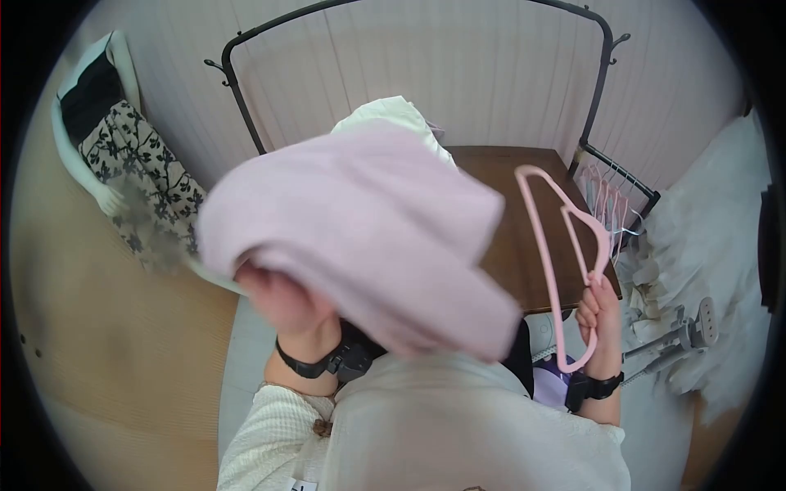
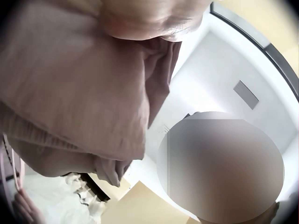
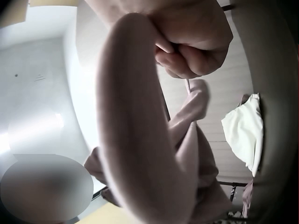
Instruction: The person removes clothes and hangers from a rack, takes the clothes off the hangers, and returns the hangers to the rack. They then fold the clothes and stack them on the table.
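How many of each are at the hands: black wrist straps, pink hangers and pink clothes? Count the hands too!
Hands: 2 (left hand, right hand)
Black wrist straps: 2
Pink hanger: 1
Pale pink garment: 1
Total: 6

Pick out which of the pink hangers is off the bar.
The pink hanger gripped in the person's right hand; the other hangers hang bunched from the low bar.
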The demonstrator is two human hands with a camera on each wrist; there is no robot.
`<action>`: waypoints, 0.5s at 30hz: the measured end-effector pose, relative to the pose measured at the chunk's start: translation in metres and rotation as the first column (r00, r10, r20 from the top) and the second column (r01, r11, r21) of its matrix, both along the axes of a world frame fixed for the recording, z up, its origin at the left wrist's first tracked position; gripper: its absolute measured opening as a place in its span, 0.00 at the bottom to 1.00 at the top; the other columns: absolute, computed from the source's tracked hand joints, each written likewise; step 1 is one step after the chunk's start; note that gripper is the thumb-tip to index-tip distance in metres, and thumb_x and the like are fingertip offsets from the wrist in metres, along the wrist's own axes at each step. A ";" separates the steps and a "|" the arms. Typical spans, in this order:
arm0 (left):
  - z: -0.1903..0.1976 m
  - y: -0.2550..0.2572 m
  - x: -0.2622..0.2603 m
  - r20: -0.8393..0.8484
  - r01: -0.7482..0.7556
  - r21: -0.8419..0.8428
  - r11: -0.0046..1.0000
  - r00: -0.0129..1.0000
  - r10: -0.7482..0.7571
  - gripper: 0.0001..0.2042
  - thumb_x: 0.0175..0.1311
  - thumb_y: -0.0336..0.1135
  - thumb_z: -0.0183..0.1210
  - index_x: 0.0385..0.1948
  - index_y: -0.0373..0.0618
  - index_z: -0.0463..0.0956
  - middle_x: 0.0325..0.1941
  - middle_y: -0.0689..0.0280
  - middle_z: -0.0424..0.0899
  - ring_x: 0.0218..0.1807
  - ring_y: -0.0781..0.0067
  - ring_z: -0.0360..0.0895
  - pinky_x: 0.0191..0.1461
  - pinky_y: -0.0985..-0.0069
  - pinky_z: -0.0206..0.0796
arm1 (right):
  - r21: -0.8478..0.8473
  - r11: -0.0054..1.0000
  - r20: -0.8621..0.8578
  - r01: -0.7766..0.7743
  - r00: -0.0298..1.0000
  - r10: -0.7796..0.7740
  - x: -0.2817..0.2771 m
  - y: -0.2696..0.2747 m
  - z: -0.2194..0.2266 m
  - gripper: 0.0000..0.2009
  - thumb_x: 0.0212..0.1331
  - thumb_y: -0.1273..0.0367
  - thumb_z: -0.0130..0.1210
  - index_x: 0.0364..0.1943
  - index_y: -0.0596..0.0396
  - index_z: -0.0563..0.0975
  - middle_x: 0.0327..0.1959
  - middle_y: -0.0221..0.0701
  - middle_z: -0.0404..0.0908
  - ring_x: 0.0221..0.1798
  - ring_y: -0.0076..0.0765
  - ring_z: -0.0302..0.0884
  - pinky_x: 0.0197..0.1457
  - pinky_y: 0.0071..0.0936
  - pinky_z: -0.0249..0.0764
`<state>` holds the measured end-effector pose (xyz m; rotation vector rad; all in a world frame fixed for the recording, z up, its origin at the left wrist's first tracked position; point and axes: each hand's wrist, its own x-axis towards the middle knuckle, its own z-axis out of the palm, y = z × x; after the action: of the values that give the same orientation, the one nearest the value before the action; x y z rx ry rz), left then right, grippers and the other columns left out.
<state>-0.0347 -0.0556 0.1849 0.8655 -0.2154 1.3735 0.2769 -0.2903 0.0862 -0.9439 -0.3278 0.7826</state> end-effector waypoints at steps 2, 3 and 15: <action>0.001 0.009 -0.012 -0.013 -0.054 0.168 0.984 0.998 0.057 0.27 0.66 0.52 0.38 0.61 0.45 0.52 0.65 0.62 0.58 0.65 0.64 0.56 0.68 0.65 0.47 | -0.048 0.996 0.110 0.076 0.991 -0.070 0.004 -0.012 -0.003 0.04 0.64 0.68 0.42 0.38 0.50 0.66 0.10 0.17 0.52 0.07 0.12 0.45 0.09 0.13 0.42; 0.001 0.022 -0.014 0.069 -0.034 0.113 0.993 0.997 0.027 0.28 0.65 0.52 0.38 0.61 0.43 0.53 0.63 0.61 0.60 0.64 0.64 0.57 0.67 0.66 0.48 | -0.044 0.996 0.110 0.077 0.991 -0.072 0.006 -0.018 -0.006 0.04 0.64 0.68 0.42 0.38 0.50 0.66 0.10 0.17 0.52 0.07 0.12 0.45 0.09 0.13 0.42; -0.005 0.143 0.172 -0.444 -0.283 0.800 0.530 0.317 0.838 0.19 0.52 0.30 0.53 0.49 0.40 0.67 0.49 0.57 0.70 0.52 0.61 0.67 0.56 0.70 0.58 | -0.089 0.996 0.427 -0.012 0.903 0.049 -0.034 0.008 0.014 0.09 0.63 0.69 0.44 0.46 0.52 0.65 0.16 0.16 0.56 0.13 0.09 0.48 0.14 0.11 0.44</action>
<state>0.1374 0.0875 0.1803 2.2603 0.5291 1.4244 0.2427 -0.2825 0.0999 -1.1943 -0.7004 0.6135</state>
